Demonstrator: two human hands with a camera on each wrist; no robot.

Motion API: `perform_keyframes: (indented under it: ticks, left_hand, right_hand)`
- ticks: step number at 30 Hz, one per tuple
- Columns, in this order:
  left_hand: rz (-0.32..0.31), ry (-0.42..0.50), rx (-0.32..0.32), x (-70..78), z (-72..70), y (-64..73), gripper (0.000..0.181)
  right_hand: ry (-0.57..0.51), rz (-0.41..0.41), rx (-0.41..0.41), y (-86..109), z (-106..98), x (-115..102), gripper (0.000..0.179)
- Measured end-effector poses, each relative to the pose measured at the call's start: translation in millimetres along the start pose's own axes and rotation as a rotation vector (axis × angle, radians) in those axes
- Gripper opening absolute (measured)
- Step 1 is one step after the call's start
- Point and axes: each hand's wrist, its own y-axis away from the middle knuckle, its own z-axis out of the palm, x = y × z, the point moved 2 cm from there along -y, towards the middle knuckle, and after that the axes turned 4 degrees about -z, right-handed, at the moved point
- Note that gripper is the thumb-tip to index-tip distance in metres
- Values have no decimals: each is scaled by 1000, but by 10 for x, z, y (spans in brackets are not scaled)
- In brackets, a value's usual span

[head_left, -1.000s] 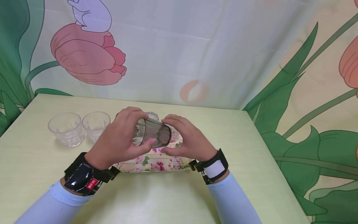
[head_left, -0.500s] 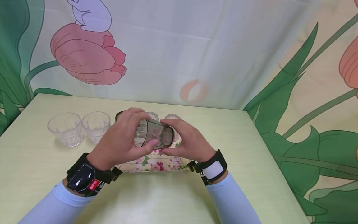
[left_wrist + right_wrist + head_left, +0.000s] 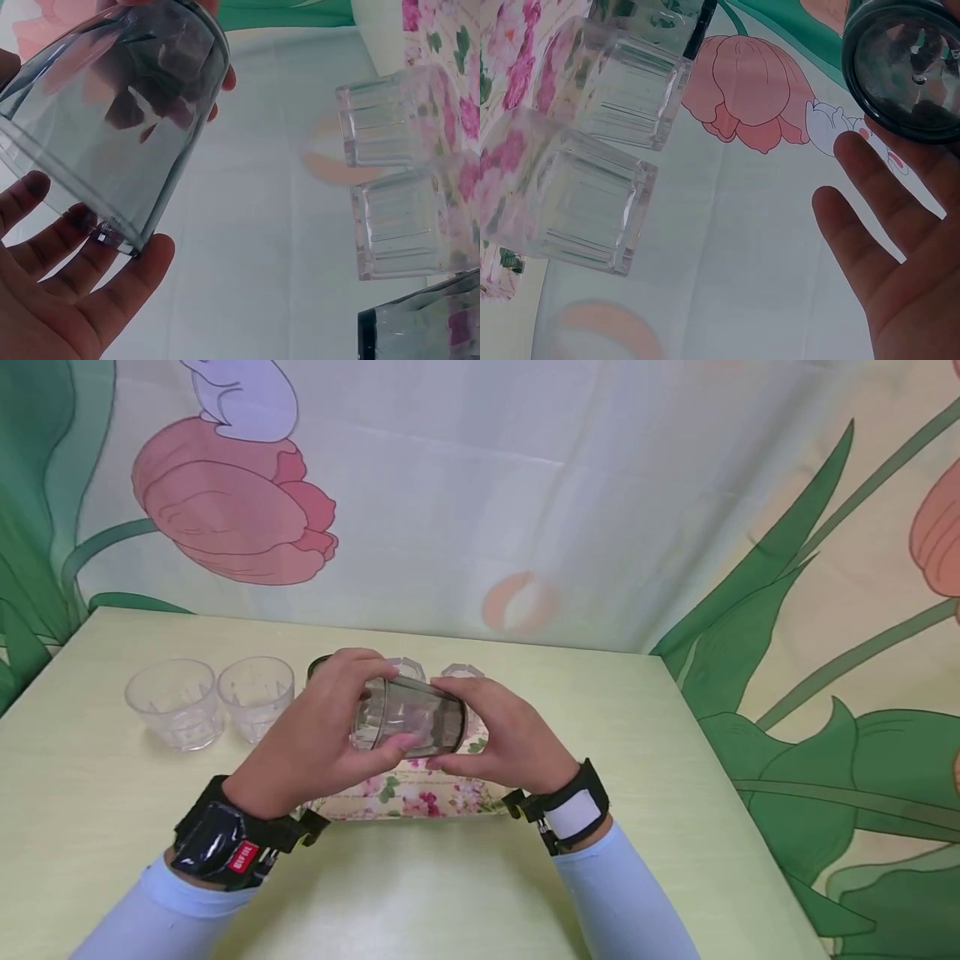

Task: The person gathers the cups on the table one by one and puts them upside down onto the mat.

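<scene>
A grey smoked drinking glass [image 3: 420,718] lies on its side in the air between both hands, over a floral tray [image 3: 390,803]. My left hand [image 3: 318,727] grips its left end, with the thumb along the near side and fingers over the top. At the other end, my right hand [image 3: 517,731] pinches the dark rim between thumb and index finger; its other fingers are spread in the right wrist view. Behind the hands, two clear glasses [image 3: 604,202] stand upside down on the tray beside a dark glass [image 3: 424,322], which my left hand partly covers in the head view.
Two clear tumblers stand upright on the pale table [image 3: 675,860] at the left: a wider one [image 3: 176,706] and a smaller one [image 3: 257,693] close beside it. A cloth backdrop [image 3: 450,502] printed with tulips hangs behind the table's far edge.
The right hand's fingers have shifted down along the rim, uncovering the right-hand clear glass behind. The smoked glass has turned slightly between the hands. The other glasses have stayed put.
</scene>
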Motion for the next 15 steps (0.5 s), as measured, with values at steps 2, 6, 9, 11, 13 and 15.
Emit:
perform_keyframes:
  ticks: [2, 6, 9, 11, 13, 15]
  left_hand:
    - [-3, 21, -6, -10, 0, 6, 66]
    - [-9, 50, -23, -17, -2, 5, 65]
    - [-32, 60, -42, -20, -5, 10, 65]
    - [-48, 60, -53, -26, -16, 21, 66]
    - [-57, 53, -62, -33, -22, 31, 65]
    - [-60, 42, -68, -38, -26, 37, 65]
  right_hand:
    - [7, 0, -2, 6, -9, 1, 84]
    - [17, 2, 1, 15, -25, 1, 84]
    - [25, 6, 2, 23, -31, -1, 83]
    - [28, 8, 2, 19, -31, -5, 83]
    - [29, 8, 5, 18, -34, -10, 83]
    - [26, 8, 6, 17, -31, -9, 82]
